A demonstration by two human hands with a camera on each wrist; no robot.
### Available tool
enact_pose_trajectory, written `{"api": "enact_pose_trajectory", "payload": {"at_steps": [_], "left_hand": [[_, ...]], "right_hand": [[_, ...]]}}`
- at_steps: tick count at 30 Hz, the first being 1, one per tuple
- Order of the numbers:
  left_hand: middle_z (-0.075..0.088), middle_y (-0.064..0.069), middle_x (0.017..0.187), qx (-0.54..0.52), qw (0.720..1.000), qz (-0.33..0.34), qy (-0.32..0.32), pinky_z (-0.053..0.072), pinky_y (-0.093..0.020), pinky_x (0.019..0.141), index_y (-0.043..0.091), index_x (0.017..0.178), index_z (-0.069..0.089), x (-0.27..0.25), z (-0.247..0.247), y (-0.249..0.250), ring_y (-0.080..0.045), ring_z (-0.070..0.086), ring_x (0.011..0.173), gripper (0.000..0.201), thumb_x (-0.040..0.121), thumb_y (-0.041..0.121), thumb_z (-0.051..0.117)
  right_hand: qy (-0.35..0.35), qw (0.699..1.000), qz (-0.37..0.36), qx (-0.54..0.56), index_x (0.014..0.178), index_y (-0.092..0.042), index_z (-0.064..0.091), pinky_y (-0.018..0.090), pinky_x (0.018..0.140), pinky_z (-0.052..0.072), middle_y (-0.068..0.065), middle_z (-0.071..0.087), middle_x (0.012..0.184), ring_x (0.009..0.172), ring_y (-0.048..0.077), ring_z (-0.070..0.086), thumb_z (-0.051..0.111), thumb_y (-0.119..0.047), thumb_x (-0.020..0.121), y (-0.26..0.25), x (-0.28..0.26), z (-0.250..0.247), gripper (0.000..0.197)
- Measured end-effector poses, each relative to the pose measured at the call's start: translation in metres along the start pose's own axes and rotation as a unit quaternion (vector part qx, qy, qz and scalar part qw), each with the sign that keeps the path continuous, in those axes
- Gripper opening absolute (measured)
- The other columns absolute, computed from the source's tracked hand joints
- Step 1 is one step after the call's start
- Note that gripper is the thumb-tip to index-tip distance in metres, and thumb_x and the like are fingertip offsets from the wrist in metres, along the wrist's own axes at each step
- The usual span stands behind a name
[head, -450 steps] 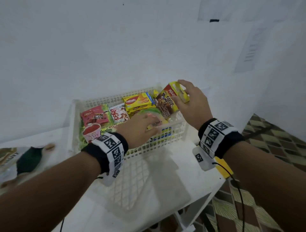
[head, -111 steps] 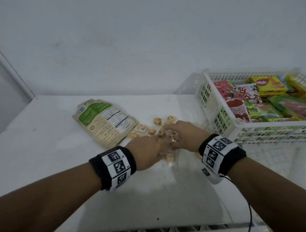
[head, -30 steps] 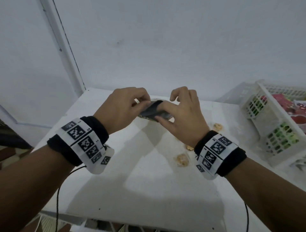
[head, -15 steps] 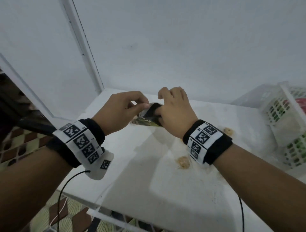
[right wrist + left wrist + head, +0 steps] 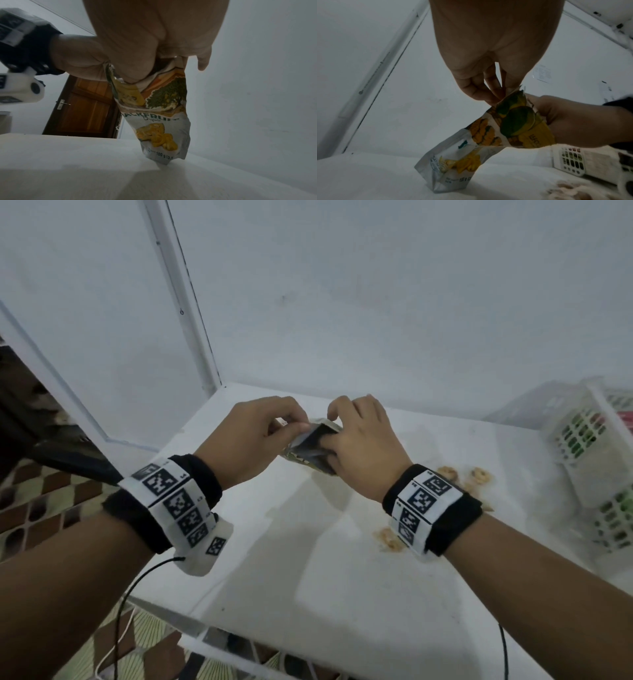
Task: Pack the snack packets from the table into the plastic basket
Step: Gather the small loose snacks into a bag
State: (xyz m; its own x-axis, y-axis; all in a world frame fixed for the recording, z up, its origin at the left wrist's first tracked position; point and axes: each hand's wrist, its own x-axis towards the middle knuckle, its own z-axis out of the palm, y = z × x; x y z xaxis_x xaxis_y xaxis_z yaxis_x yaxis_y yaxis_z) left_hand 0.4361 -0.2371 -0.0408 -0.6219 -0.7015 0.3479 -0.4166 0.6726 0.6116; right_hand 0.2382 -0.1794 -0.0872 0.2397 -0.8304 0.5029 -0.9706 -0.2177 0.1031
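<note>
Head view: the pouch (image 5: 313, 448) is mostly hidden between the two hands, so only its dark open mouth and a strip of green-yellow print show. The left hand (image 5: 248, 440) pinches the mouth's near-left edge with thumb and forefinger; the right hand (image 5: 363, 446) curls over the other side, its fingertips lost behind the foil. Both hands are raised above the white tabletop (image 5: 308, 594). A few pale chips (image 5: 388, 541) lie loose on it by the right wrist, some blurred. The white lattice basket (image 5: 589, 460) is cut off by the right edge; the coloured packets inside can only be glimpsed through its holes.

Left wrist view: the hand's back fills the top of the frame. Its fingers (image 5: 476, 92) nip the upper corner of the pouch (image 5: 488, 135), a crinkled glossy bag printed with yellow chips and green fruit, hanging slantwise with its bottom corner on the tabletop (image 5: 368, 175). The right hand (image 5: 573, 121) grips the pouch's top from the right. The basket (image 5: 570, 162) shows blurred at lower right.

Right wrist view: the palm covers the pouch's mouth, so the grip there is hard to make out. The pouch (image 5: 164, 121) hangs below the right hand (image 5: 154, 40), tilted, its base touching the tabletop (image 5: 68, 162). It reads "JACKFRUIT Chips", partly creased away. The left hand (image 5: 80, 58) holds the torn silvery lip. A brown wooden door (image 5: 82, 108) stands behind.
</note>
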Motion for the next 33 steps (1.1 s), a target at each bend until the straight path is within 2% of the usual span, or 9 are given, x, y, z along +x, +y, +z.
{"api": "enact_pose_trajectory", "payload": {"at_steps": [7, 11, 17, 20, 23, 25, 28, 31, 33], "left_hand": [[0.064, 0.011, 0.087, 0.05, 0.997, 0.054, -0.027, 0.045, -0.025, 0.067, 0.027, 0.087, 0.065, 0.024, -0.014, -0.04, -0.01, 0.063, 0.076, 0.011, 0.097, 0.029, 0.064], [0.064, 0.014, 0.085, 0.029, 0.997, 0.061, -0.044, 0.041, -0.022, 0.064, 0.029, 0.082, 0.064, 0.042, -0.013, -0.06, -0.005, 0.062, 0.071, 0.015, 0.097, 0.033, 0.066], [0.068, 0.016, 0.085, -0.002, 0.994, 0.064, -0.085, 0.044, -0.017, 0.065, 0.03, 0.084, 0.066, 0.061, 0.001, -0.077, -0.002, 0.063, 0.068, 0.012, 0.096, 0.027, 0.067], [0.07, 0.011, 0.083, 0.004, 0.983, 0.058, -0.174, 0.055, -0.032, 0.074, 0.025, 0.086, 0.067, 0.063, 0.017, -0.073, -0.011, 0.067, 0.07, 0.012, 0.097, 0.025, 0.064], [0.069, 0.004, 0.088, 0.007, 0.982, 0.097, -0.164, 0.047, -0.024, 0.078, 0.016, 0.097, 0.067, 0.056, 0.023, -0.058, -0.005, 0.062, 0.08, 0.031, 0.105, 0.039, 0.049], [0.067, 0.004, 0.103, -0.108, 0.982, 0.085, -0.13, 0.046, -0.024, 0.087, 0.021, 0.111, 0.064, 0.047, 0.018, -0.044, -0.008, 0.061, 0.099, 0.041, 0.107, 0.051, 0.036], [0.065, 0.006, 0.115, -0.274, 0.944, 0.029, -0.18, 0.046, -0.018, 0.091, 0.028, 0.124, 0.056, 0.028, 0.015, -0.021, -0.002, 0.062, 0.108, 0.045, 0.096, 0.064, 0.051], [0.069, 0.003, 0.105, -0.218, 0.94, 0.024, -0.262, 0.054, -0.021, 0.08, 0.031, 0.133, 0.045, 0.011, 0.02, -0.01, -0.003, 0.069, 0.09, 0.052, 0.09, 0.047, 0.07], [0.069, 0.001, 0.088, -0.167, 0.945, 0.043, -0.277, 0.05, -0.021, 0.064, 0.027, 0.124, 0.047, 0.008, 0.025, -0.014, -0.005, 0.063, 0.067, 0.037, 0.095, 0.031, 0.069]], "right_hand": [[0.076, 0.997, 0.024, -0.013, 0.102, -0.019, 0.072, 0.058, 0.113, 0.031, 0.011, 0.057, 0.117, 0.102, 0.034, 0.049, 0.064, -0.006, 0.087, -0.013, 0.008, -0.004, 0.021], [0.057, 0.997, 0.048, -0.001, 0.113, -0.016, 0.063, 0.053, 0.115, 0.034, 0.003, 0.06, 0.104, 0.093, 0.028, 0.053, 0.049, -0.005, 0.091, -0.017, -0.006, -0.02, 0.028], [0.128, 0.973, 0.184, 0.058, 0.111, -0.008, 0.061, 0.036, 0.079, 0.046, 0.004, 0.063, 0.098, 0.083, 0.026, 0.057, 0.053, -0.004, 0.098, -0.027, -0.035, -0.05, 0.016], [0.083, 0.971, 0.216, 0.065, 0.112, -0.013, 0.058, 0.039, 0.073, 0.047, -0.005, 0.058, 0.094, 0.077, 0.022, 0.055, 0.047, -0.013, 0.105, -0.033, -0.046, -0.059, 0.013], [0.034, 0.961, 0.257, 0.098, 0.109, -0.02, 0.051, 0.043, 0.063, 0.049, -0.008, 0.058, 0.082, 0.064, 0.016, 0.054, 0.042, -0.027, 0.109, -0.038, -0.057, -0.059, 0.011], [0.026, 0.956, 0.267, 0.119, 0.108, -0.022, 0.048, 0.039, 0.058, 0.049, -0.007, 0.061, 0.074, 0.059, 0.009, 0.055, 0.043, -0.031, 0.109, -0.042, -0.064, -0.057, 0.01], [0.038, 0.941, 0.276, 0.193, 0.104, -0.021, 0.048, 0.032, 0.055, 0.043, -0.009, 0.063, 0.07, 0.058, 0.006, 0.058, 0.047, -0.03, 0.108, -0.046, -0.067, -0.056, 0.01], [0.025, 0.921, 0.295, 0.255, 0.104, -0.022, 0.05, 0.038, 0.062, 0.049, -0.002, 0.069, 0.076, 0.065, 0.015, 0.065, 0.049, -0.033, 0.107, -0.048, -0.067, -0.056, 0.011], [-0.004, 0.917, 0.303, 0.26, 0.106, -0.023, 0.051, 0.028, 0.06, 0.044, -0.007, 0.067, 0.079, 0.066, 0.008, 0.06, 0.055, -0.035, 0.104, -0.045, -0.071, -0.055, 0.013]]}}
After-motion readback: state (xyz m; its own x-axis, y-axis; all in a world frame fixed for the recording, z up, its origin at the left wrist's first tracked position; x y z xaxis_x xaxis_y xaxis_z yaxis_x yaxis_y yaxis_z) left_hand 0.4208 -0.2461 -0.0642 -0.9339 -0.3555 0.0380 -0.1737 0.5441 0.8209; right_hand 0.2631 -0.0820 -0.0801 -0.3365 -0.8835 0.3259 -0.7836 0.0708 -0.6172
